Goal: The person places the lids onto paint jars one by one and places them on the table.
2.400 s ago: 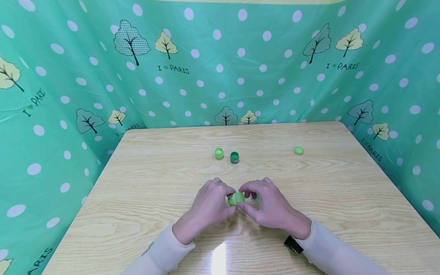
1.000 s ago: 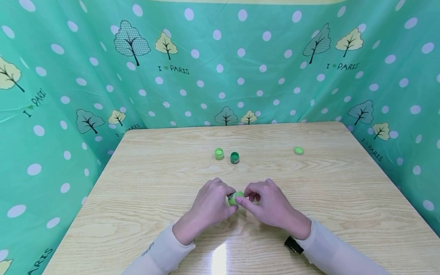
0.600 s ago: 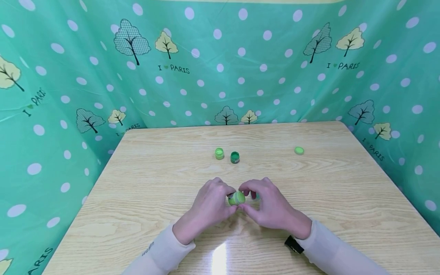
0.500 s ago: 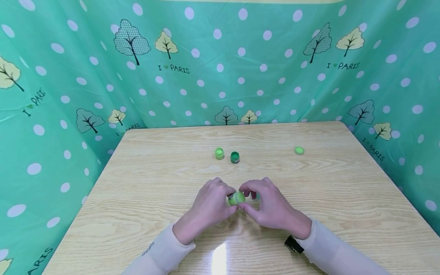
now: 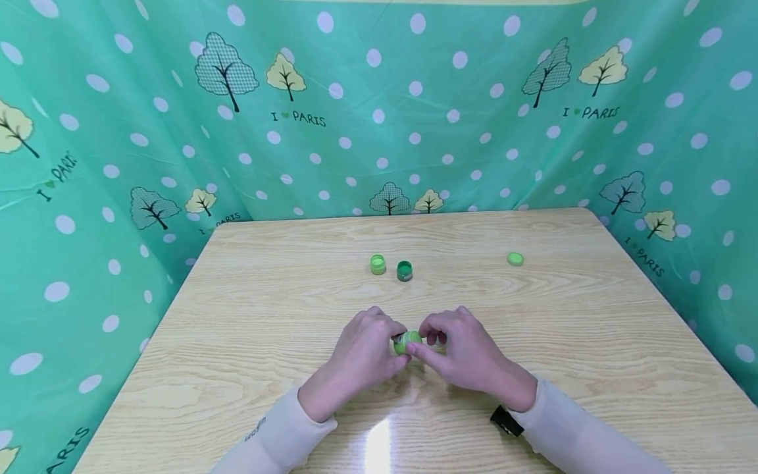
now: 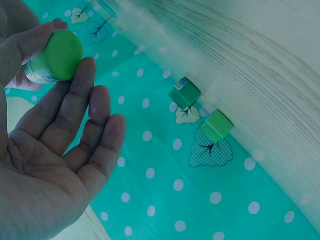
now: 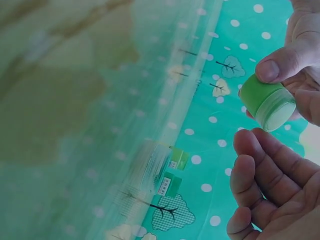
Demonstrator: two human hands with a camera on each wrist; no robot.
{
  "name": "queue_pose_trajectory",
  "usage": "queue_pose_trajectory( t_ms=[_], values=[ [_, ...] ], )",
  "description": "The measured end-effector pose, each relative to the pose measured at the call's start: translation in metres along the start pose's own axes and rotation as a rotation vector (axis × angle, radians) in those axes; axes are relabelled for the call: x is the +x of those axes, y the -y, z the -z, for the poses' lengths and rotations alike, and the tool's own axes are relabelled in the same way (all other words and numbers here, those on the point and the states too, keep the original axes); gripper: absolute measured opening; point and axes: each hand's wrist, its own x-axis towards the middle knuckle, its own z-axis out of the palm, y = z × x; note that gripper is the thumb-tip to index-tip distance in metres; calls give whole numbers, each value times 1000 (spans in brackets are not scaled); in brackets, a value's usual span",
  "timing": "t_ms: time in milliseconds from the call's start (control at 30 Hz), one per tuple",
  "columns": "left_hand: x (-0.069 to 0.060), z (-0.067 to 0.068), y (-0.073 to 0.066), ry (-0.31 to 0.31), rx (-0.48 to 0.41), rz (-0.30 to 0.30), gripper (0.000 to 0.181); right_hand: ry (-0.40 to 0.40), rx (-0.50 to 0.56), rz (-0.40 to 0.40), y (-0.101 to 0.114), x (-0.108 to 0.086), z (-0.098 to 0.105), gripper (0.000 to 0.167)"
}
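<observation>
My left hand (image 5: 366, 345) holds a small light green paint jar (image 5: 401, 343) tipped on its side, above the table. In the left wrist view, the thumb and forefinger grip the green jar (image 6: 62, 56) by its body, while the other fingers stay extended. My right hand (image 5: 464, 349) is at the lid end, its thumb across the lid's edge and its forefinger at the far side. The right wrist view shows the clear-edged lid (image 7: 280, 114) facing the right fingers (image 7: 248, 141); part of the right thumb's contact is hidden.
A light green jar (image 5: 377, 265) and a dark green jar (image 5: 404, 271), both without lids, stand side by side behind the hands. A light green lid (image 5: 515, 259) lies at the back right of the wooden table (image 5: 266, 296). A green dotted curtain (image 5: 331, 158) surrounds the table.
The right thumb has moved up over the lid's edge and its fingers have drawn back, repeating a twisting motion seen earlier. A teal item beside the right fingers is now hidden. The left hand stays still.
</observation>
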Motion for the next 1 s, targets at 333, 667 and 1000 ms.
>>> queue_pose_trajectory(
  t_ms=[333, 667, 1000],
  values=[
    [0, 0, -1, 6, 0, -1, 16, 12, 35, 12, 0, 0, 2, 29],
    [1, 0, -1, 25, -5, 0, 14, 27, 46, 50, 0, -1, 1, 23],
    [1, 0, 0, 23, -6, 1, 14, 18, 13, 26, 1, 1, 1, 16]
  ],
)
